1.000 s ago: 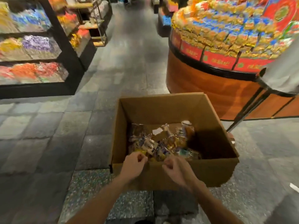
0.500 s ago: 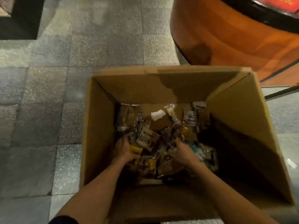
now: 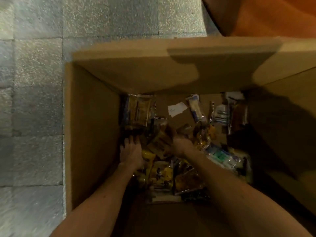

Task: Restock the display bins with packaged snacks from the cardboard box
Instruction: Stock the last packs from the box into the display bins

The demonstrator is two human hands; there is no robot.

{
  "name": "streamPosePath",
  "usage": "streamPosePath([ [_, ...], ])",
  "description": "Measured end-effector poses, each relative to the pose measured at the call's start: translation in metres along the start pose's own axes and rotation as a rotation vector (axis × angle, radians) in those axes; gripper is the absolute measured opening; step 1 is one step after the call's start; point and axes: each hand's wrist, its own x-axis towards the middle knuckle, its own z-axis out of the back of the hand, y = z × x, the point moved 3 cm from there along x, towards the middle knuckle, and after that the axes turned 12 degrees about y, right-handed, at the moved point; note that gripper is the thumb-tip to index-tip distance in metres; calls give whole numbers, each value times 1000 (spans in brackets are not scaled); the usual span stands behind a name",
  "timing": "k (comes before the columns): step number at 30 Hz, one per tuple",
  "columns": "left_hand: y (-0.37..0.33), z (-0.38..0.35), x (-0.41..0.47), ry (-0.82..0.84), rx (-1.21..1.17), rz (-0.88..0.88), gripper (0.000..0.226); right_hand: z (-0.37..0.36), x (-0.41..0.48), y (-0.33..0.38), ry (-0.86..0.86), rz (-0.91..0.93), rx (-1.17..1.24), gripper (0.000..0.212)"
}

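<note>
I look straight down into an open cardboard box point(image 3: 92, 134) on the floor. Its bottom holds a loose heap of several packaged snacks point(image 3: 164, 173) in yellow, brown, clear and blue-white wrappers. Both my bare forearms reach down inside. My left hand point(image 3: 130, 153) lies on the packets at the left side, near the box wall, with its fingers stretched forward. My right hand point(image 3: 182, 144) is in the middle of the heap, fingers curled around a brown packet point(image 3: 159, 142); its fingertips are hidden among the wrappers. No display bins are in view.
Grey speckled floor tiles point(image 3: 34, 100) lie to the left of the box. The orange wooden base of the round display stand point(image 3: 266, 16) rises just beyond the box's far right corner. A white paper slip point(image 3: 177, 108) lies on the box bottom.
My view has dropped from the aisle and display stand to straight into the box. Both hands went from the box's near rim down into the snack heap.
</note>
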Motion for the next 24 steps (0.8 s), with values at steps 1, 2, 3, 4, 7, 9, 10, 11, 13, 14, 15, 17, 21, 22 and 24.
streamPosePath([
  [1, 0, 1, 0, -6, 23, -4, 120, -3, -1, -3, -16, -16, -35, 76],
  [2, -1, 1, 0, -9, 43, -16, 119, -6, -4, -5, -14, -28, -54, 65],
  [3, -3, 1, 0, -14, 56, -38, 118, -8, -7, -8, -15, -26, -48, 56],
  [4, -4, 1, -1, -23, 61, -63, 115, -7, -12, -11, -18, -29, -26, 49],
  [7, -8, 4, -8, -54, 98, -100, 104, 4, -26, -31, -93, -31, 66, 38],
  [9, -9, 7, -12, -39, 119, -105, 109, 17, -38, -52, -204, -80, 123, 31],
  [10, -8, 8, -12, -13, 105, -103, 115, 23, -43, -63, -263, -139, 159, 27],
  [11, -6, 9, -11, 21, 87, -98, 117, 27, -47, -74, -339, -184, 205, 25],
  [13, -4, 11, -11, 86, 85, -109, 104, 26, -49, -100, -421, -319, 370, 34],
  [14, -4, 11, -11, 111, 99, -126, 94, 22, -49, -110, -416, -398, 506, 44],
  [15, -5, 12, -11, 137, 107, -148, 87, 15, -47, -119, -398, -445, 677, 57],
  [17, -9, 17, -10, 211, 108, -184, 81, 3, -45, -127, -377, -448, 1017, 74],
  [21, -18, 39, -1, 312, 129, -194, 80, 4, -34, -125, -441, -431, 1198, 110],
  [22, -18, 44, 1, 316, 134, -192, 79, 4, -30, -124, -437, -414, 1192, 101],
  [24, -21, 53, 2, 306, 138, -192, 80, 8, -25, -113, -407, -341, 1187, 64],
])
